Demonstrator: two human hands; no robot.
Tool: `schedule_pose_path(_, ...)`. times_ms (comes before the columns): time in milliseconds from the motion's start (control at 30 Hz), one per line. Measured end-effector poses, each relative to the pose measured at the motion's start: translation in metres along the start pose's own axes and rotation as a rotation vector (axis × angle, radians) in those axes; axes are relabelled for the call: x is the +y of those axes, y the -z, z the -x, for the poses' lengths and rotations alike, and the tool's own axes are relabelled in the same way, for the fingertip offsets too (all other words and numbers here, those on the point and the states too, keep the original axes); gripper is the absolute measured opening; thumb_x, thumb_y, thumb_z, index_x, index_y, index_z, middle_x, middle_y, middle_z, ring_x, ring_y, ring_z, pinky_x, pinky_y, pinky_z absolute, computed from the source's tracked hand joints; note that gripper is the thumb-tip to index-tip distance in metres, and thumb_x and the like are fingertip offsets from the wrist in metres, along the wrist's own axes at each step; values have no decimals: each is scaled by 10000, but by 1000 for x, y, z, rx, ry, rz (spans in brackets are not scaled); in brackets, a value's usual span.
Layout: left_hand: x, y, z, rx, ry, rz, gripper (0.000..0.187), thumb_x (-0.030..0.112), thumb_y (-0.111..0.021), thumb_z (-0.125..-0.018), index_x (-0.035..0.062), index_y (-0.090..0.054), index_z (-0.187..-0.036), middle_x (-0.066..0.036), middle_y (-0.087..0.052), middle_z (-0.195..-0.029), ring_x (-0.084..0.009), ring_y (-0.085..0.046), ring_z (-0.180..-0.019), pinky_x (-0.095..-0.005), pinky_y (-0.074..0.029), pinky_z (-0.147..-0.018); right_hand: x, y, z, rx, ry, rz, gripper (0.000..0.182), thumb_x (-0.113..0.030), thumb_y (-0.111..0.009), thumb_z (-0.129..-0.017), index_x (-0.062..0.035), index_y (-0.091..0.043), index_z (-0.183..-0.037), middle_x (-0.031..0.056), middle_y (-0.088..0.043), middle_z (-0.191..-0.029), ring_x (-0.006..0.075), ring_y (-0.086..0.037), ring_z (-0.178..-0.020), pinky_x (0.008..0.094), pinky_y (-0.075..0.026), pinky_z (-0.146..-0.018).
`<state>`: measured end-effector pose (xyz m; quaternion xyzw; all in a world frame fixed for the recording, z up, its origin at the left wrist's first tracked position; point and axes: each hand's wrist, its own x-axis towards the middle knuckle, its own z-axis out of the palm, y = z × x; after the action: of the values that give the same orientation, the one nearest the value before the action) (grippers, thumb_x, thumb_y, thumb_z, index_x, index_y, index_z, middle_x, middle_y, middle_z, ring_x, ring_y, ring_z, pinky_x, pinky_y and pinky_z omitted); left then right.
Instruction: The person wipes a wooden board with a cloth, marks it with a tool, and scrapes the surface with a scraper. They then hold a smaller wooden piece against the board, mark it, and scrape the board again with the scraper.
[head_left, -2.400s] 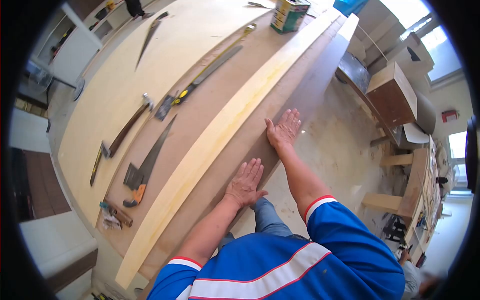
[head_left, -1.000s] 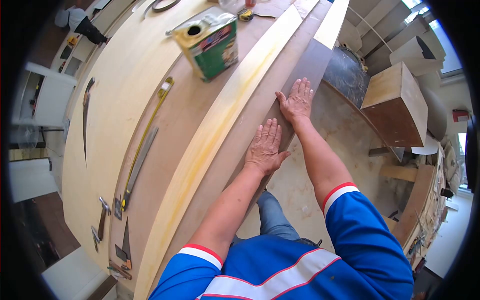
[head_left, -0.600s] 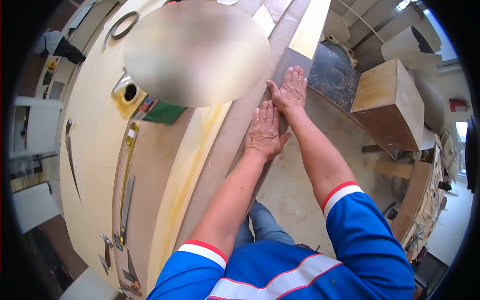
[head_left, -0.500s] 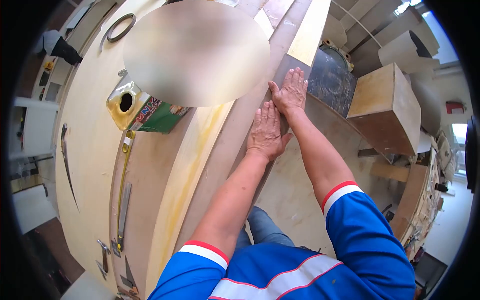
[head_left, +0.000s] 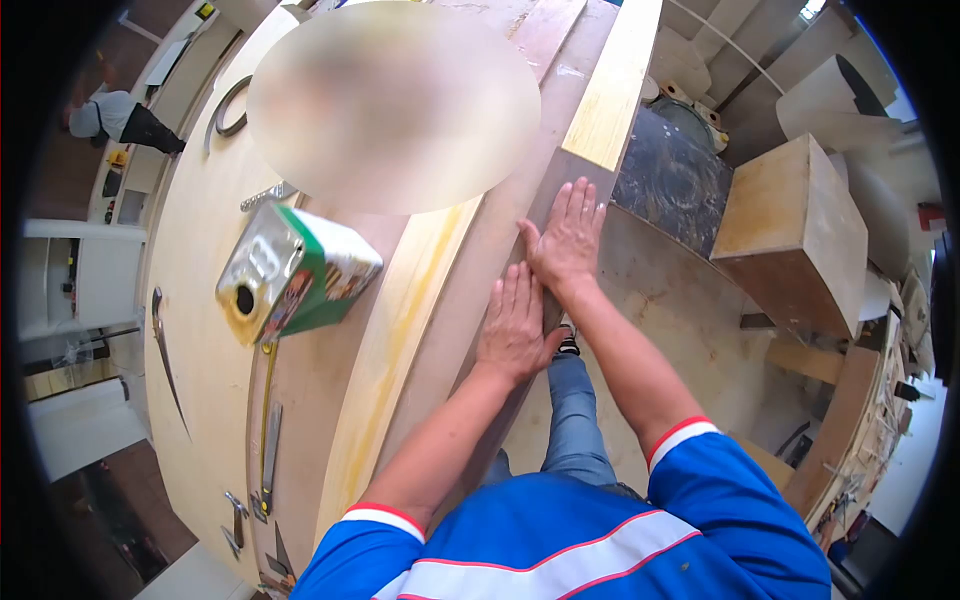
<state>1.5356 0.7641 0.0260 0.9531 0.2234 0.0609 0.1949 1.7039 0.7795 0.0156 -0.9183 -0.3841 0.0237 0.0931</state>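
Presently, left hand [head_left: 514, 332] and right hand [head_left: 566, 243] are resting flat, close together, on the strip [head_left: 567, 168]; it is looking stiff and smooth, its edges probably offering best grip.

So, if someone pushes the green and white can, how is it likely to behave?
The can would probably slide or tip rather than roll, because its shape is boxy. If tipped, it may spill anything inside, since its round hole looks uncovered. Its metal top might be slippery, as it looks shiny.
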Motion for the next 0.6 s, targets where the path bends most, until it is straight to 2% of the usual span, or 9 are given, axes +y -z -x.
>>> schedule_pose_path(33,0,4,-1,-15,8,-8,1006,601,-595,-918,-110,-274,-1554,-318,-262,-1623,-432,-236,-1537,-543,-173,-1254,1,0,-1,8,12,-54,964,-602,-545,-957,88,-260,-1567,297,-168,-1665,419,-94,-1572,551,-72,-1265)
schedule_pose_path(200,4,4,-5,-142,56,-83,1012,594,-620,-903,-103,-283,-1555,-332,-270,-1614,-456,-244,-1529,-559,-190,-1242,12,6,-4,-99,97,-184,980,-558,-621,-921,70,-251,-1576,308,-94,-1676,457,-36,-1568,640,-46,-1234)
schedule_pose_path(333,2,-1,-9,-225,92,-134,1052,646,-598,-889,-95,-276,-1562,-330,-261,-1618,-475,-209,-1534,-579,-174,-1239,19,14,-8,-231,113,-277,990,-543,-623,-923,57,-207,-1592,306,-27,-1684,457,8,-1571,667,-25,-1219)
schedule_pose_path(367,2,-3,-9,-247,100,-141,1055,654,-590,-890,-92,-273,-1565,-330,-259,-1619,-477,-201,-1536,-582,-170,-1239,20,15,-10,-251,111,-295,989,-543,-621,-924,55,-204,-1594,305,-25,-1684,456,10,-1572,667,-24,-1219)
schedule_pose_path(400,2,-5,-7,-213,88,-190,1053,649,-616,-858,-77,-313,-1557,-289,-265,-1633,-432,-212,-1545,-542,-143,-1255,21,15,-11,-271,108,-311,988,-543,-619,-925,53,-202,-1595,304,-24,-1685,455,12,-1572,666,-23,-1219)
schedule_pose_path(500,2,-7,-6,-205,69,-214,1064,669,-604,-863,-75,-304,-1561,-286,-267,-1633,-434,-197,-1548,-544,-119,-1257,24,8,-10,-292,99,-359,988,-548,-610,-926,40,-193,-1602,293,-20,-1690,453,25,-1573,664,11,-1215)
schedule_pose_path(600,3,-5,-7,-283,105,-226,1085,692,-591,-864,-78,-286,-1567,-289,-254,-1637,-438,-176,-1553,-549,-108,-1259,24,5,-9,-314,99,-388,989,-556,-604,-924,30,-192,-1606,282,-21,-1695,450,29,-1574,667,35,-1207)
